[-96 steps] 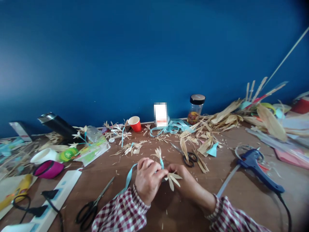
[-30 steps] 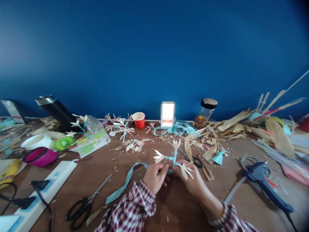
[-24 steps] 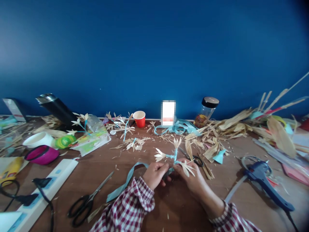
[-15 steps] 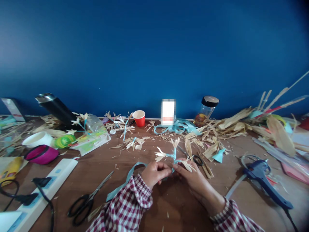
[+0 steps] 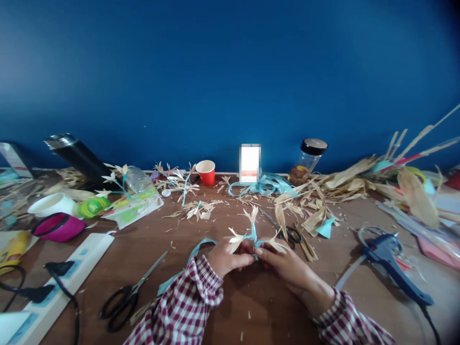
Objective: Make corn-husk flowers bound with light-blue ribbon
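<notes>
Between my hands stands a small corn-husk flower sprig [image 5: 253, 232], its stem wrapped in light blue ribbon and pale husk blooms spreading to the top, left and right. My left hand [image 5: 230, 256] pinches the lower stem from the left, thumb pointing inward. From the other side my right hand [image 5: 282, 261] closes its fingertips on the stem just under the right bloom. Both hands' lower fingers are partly hidden. A light blue ribbon [image 5: 196, 250] curves over the table behind my left sleeve.
Black-handled scissors [image 5: 124, 301] lie left, beside a white power strip [image 5: 81, 263]. At right rests a blue glue gun [image 5: 390, 263]. More scissors [image 5: 293, 235] lie beyond my right hand. A red cup [image 5: 206, 175], a lidded jar [image 5: 305, 163] and corn husks [image 5: 345, 184] line the wall.
The sprig has shifted slightly left and turned, its left bloom now lower and nearer my left hand. My left hand has changed its hold near the stem. The view has tipped a little.
</notes>
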A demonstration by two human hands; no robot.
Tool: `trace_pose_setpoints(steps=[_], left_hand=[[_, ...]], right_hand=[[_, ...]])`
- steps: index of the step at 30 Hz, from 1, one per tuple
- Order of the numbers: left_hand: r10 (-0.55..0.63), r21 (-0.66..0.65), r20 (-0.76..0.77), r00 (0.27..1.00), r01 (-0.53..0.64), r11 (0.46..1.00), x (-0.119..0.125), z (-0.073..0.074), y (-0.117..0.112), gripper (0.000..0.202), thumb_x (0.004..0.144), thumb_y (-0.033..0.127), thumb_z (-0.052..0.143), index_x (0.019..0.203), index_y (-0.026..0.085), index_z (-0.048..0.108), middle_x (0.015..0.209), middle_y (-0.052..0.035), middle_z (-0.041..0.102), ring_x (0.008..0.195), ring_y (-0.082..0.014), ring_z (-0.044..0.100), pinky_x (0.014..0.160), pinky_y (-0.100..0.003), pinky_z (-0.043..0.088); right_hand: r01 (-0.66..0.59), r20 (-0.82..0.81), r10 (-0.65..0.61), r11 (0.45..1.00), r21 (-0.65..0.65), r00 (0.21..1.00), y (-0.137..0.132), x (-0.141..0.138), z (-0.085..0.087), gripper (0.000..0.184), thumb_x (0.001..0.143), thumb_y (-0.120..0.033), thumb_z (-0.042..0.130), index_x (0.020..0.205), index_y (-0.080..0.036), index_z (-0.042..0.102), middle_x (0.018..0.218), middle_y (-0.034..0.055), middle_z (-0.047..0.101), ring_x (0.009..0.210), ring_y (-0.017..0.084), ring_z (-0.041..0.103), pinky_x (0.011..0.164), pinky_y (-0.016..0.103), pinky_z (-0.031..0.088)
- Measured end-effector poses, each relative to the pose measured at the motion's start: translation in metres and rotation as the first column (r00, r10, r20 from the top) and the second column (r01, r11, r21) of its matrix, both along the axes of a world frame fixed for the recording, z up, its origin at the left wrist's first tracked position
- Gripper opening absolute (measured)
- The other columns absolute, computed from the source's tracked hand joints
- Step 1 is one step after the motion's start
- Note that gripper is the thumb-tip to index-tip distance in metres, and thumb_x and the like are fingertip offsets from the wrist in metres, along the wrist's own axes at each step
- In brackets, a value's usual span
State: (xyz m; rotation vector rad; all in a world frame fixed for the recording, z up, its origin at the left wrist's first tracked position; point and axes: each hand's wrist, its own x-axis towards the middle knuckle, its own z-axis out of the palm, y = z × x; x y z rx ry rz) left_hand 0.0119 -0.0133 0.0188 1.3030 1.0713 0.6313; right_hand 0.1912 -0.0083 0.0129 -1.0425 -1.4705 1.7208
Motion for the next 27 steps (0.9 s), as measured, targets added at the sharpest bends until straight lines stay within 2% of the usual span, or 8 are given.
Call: trace_pose_setpoints(steps=[2, 6, 12, 16, 21, 23, 27], left_hand=[[0.028, -0.088, 0.074, 0.997, -0.021, 0.996, 0.0, -0.011, -0.002, 0.021, 0.072, 0.033, 0.059, 0.084, 0.016, 0.061, 0.063, 0.0029, 0.053, 0.049, -0.0081, 0.047, 0.044, -0.019, 0.037], [0.059, -0.16, 0.069, 0.996, -0.047, 0.986, -0.002, -0.021, -0.003, 0.027, 0.071, 0.041, 0.061, 0.07, 0.014, 0.063, 0.051, 0.0038, 0.05, 0.042, -0.0067, 0.045, 0.042, -0.019, 0.036], [0.111, -0.135, 0.053, 0.992, -0.103, 0.985, 0.001, -0.016, -0.003, 0.022, 0.069, 0.037, 0.065, 0.07, 0.015, 0.066, 0.054, 0.0037, 0.053, 0.038, -0.0055, 0.044, 0.04, -0.019, 0.034], [0.182, -0.124, 0.056, 0.982, -0.174, 0.977, 0.008, -0.015, -0.006, 0.023, 0.067, 0.037, 0.065, 0.065, 0.014, 0.062, 0.052, 0.0044, 0.048, 0.037, -0.0056, 0.042, 0.04, -0.019, 0.033], [0.248, -0.136, -0.034, 0.968, -0.25, 0.959, 0.013, -0.01, -0.008, 0.026, 0.064, 0.038, 0.068, 0.059, 0.014, 0.058, 0.045, 0.0054, 0.043, 0.038, -0.0054, 0.037, 0.038, -0.018, 0.027], [0.232, -0.164, -0.035, 0.972, -0.235, 0.958, 0.013, -0.008, -0.007, 0.027, 0.063, 0.039, 0.069, 0.063, 0.014, 0.06, 0.048, 0.0038, 0.049, 0.039, -0.0053, 0.036, 0.036, -0.018, 0.025], [0.203, -0.224, 0.1, 0.974, -0.177, 0.958, 0.013, -0.01, -0.004, 0.037, 0.064, 0.05, 0.066, 0.067, 0.013, 0.062, 0.051, 0.0014, 0.054, 0.035, -0.0036, 0.034, 0.033, -0.017, 0.021]], right_hand=[[0.007, -0.009, -0.007, 1.0, 0.022, 1.0, 0.0, 0.0, 0.0, 0.019, 0.079, -0.033, 0.059, 0.071, -0.016, 0.063, 0.065, -0.0011, 0.052, 0.061, 0.011, 0.042, 0.056, 0.023, 0.034], [0.021, -0.026, -0.02, 1.0, 0.007, 0.999, 0.0, 0.0, -0.001, 0.017, 0.078, -0.032, 0.06, 0.071, -0.017, 0.063, 0.065, -0.001, 0.053, 0.061, 0.011, 0.043, 0.057, 0.024, 0.034], [0.067, -0.054, -0.07, 0.996, -0.063, 0.996, 0.001, 0.0, -0.004, 0.017, 0.072, -0.034, 0.066, 0.072, -0.018, 0.062, 0.062, -0.0028, 0.052, 0.058, 0.01, 0.041, 0.055, 0.023, 0.032], [0.079, -0.038, -0.081, 0.995, -0.056, 0.996, 0.002, 0.001, -0.004, 0.016, 0.073, -0.033, 0.066, 0.07, -0.017, 0.062, 0.061, -0.0034, 0.05, 0.057, 0.01, 0.041, 0.054, 0.022, 0.032], [0.052, 0.015, -0.052, 0.999, -0.003, 0.999, 0.004, 0.002, -0.002, 0.02, 0.074, -0.035, 0.064, 0.068, -0.016, 0.062, 0.061, -0.003, 0.051, 0.056, 0.01, 0.041, 0.052, 0.022, 0.033], [0.047, -0.024, -0.047, 0.999, -0.009, 0.999, 0.004, 0.002, -0.002, 0.023, 0.076, -0.036, 0.062, 0.068, -0.015, 0.062, 0.062, -0.0024, 0.052, 0.058, 0.01, 0.043, 0.053, 0.022, 0.034], [0.053, -0.124, -0.073, 0.986, -0.16, 0.99, 0.004, 0.004, -0.002, 0.023, 0.074, -0.037, 0.065, 0.071, -0.014, 0.062, 0.065, -0.0018, 0.054, 0.058, 0.009, 0.045, 0.052, 0.02, 0.035]])
